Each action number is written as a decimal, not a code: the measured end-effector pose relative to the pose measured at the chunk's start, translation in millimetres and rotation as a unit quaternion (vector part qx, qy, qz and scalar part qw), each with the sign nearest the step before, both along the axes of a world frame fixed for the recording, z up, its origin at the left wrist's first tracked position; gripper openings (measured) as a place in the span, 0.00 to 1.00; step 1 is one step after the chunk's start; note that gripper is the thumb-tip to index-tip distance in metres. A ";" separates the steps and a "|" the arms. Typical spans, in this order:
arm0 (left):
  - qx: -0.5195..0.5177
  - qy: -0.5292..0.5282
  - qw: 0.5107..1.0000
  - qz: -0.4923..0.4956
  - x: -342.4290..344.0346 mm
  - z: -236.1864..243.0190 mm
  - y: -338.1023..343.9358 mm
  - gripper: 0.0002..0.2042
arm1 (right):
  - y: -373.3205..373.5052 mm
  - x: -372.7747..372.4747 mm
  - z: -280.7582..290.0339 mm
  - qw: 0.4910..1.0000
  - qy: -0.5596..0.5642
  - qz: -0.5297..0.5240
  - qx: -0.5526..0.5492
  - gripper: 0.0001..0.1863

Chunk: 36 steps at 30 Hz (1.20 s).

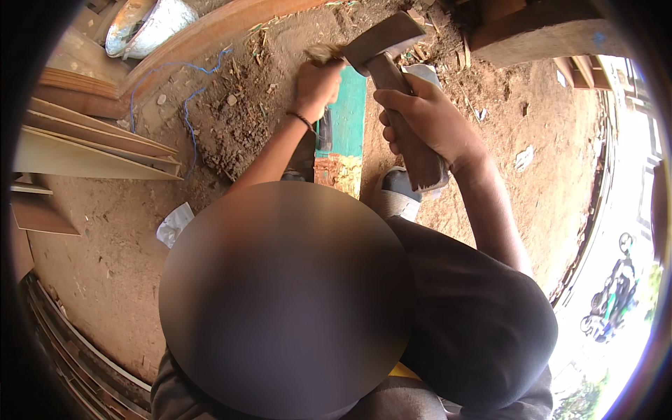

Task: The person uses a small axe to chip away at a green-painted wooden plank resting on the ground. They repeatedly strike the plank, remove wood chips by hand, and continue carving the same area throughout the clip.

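My right hand (437, 119) is closed round the thick wooden handle of an adze (385, 42). Its broad metal head is raised at the far end of a plank (343, 105) lying lengthwise before me. Chipped green paint covers most of that plank; its near end is bare and reddish-yellow. Over the plank's far left edge, my left hand (318, 87) makes a fist, a dark band on its wrist. A blurred, frayed light-brown piece of wood (323, 53) sticks out beyond that fist. My two feet, partly hidden, stand either side of the plank's near end.
Wood chips litter the dirt floor (490, 189). A long timber beam (210, 38) crosses the far left, with a white basin (150, 28) behind it. Thin boards (98, 143) stack at the left; a heavy block (546, 42) stands far right. Blue string (189, 105) lies on the soil.
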<state>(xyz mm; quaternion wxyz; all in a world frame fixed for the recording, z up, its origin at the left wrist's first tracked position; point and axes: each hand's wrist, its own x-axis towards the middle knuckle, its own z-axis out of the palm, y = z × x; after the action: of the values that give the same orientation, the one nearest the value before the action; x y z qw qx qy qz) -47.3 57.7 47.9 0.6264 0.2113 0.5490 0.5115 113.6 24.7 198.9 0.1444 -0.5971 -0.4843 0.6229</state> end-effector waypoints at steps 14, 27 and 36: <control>0.143 0.062 0.987 0.031 -8.2 6.4 -33.9 0.15 | -15.1 5.8 -18.0 0.999 0.019 -0.019 -0.027 0.14; 0.189 0.206 0.960 0.007 -3.2 -9.6 -26.8 0.07 | -17.9 8.4 -18.4 1.000 0.020 -0.010 -0.020 0.15; 0.216 0.143 0.965 0.046 -2.7 -18.3 -20.4 0.14 | 16.1 17.9 59.4 0.993 0.000 0.085 -0.087 0.17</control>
<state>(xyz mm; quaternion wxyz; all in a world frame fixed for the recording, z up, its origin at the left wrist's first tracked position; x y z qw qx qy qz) -50.1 37.3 29.7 0.4563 0.3871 0.5188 0.6105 131.5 40.8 258.3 0.0384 -0.5643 -0.4771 0.6726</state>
